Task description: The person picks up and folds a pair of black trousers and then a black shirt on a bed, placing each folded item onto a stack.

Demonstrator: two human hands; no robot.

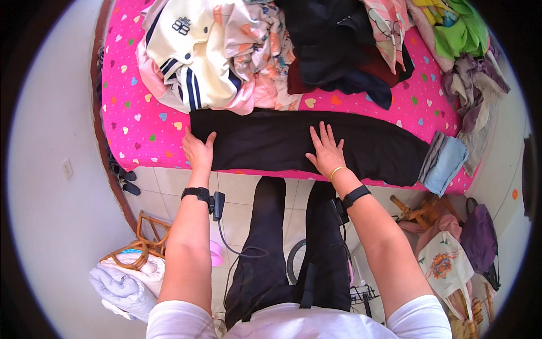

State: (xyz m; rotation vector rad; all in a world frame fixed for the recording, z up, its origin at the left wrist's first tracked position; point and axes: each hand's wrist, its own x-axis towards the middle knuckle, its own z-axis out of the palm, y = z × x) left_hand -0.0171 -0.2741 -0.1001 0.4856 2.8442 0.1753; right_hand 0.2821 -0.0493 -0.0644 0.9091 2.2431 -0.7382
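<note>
A long black garment, perhaps trousers folded lengthwise [259, 141], lies flat across the near edge of a bed with a pink heart-patterned sheet [132, 107]. At the garment's left end rests my left hand [197, 150], fingers stretched and thumb apart, partly on the cloth and partly on the sheet. My right hand [326, 150] lies flat on the middle of the black cloth with its fingers spread. Neither hand grips anything. Just beyond the garment's right end sit folded grey and light blue clothes [446, 164].
Behind the garment are heaped a cream jacket with navy stripes [197, 45], patterned pink clothes [262, 51] and dark clothes [333, 45]. Green cloth [466, 28] lies far right. On the floor are slippers [130, 183], a rattan chair with bedding [127, 271] and bags [480, 237].
</note>
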